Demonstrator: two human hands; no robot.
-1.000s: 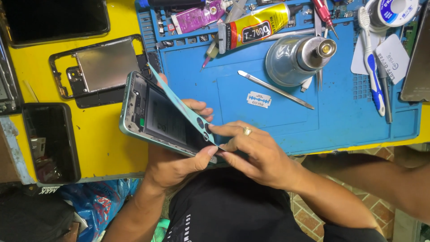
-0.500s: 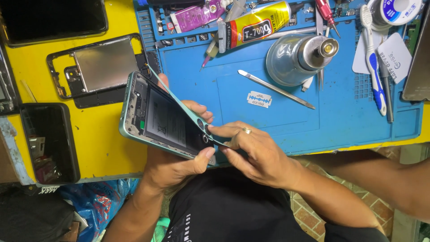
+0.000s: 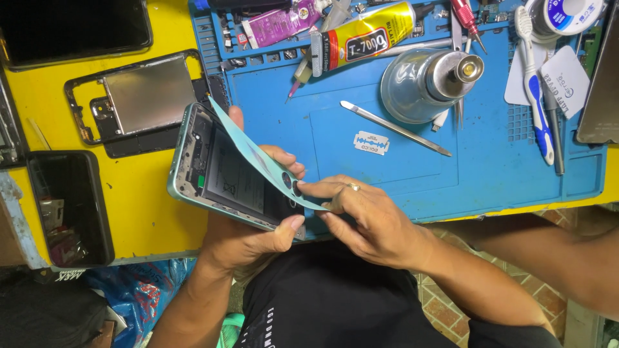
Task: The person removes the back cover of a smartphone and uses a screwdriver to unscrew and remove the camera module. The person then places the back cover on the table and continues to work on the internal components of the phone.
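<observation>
My left hand [image 3: 248,235] grips a teal smartphone [image 3: 219,171] from beneath, its inner side with battery and boards facing up. A thin teal back cover [image 3: 258,158] with camera holes is lifted off it along one long edge and stands tilted. My right hand [image 3: 367,219], with a ring on one finger, pinches the cover's near corner by the camera holes. Both hands are at the front edge of the blue work mat [image 3: 400,161].
On the mat lie a razor blade [image 3: 372,142], a metal pry tool [image 3: 396,128], a glue tube [image 3: 364,38], a metal dispenser bottle [image 3: 429,80], tweezers and a toothbrush [image 3: 535,84]. A phone frame [image 3: 138,100] and dark phones rest on the yellow table [image 3: 145,206].
The back cover has been raised further away from the phone body, and the gap between them is wider. My hands keep their grips.
</observation>
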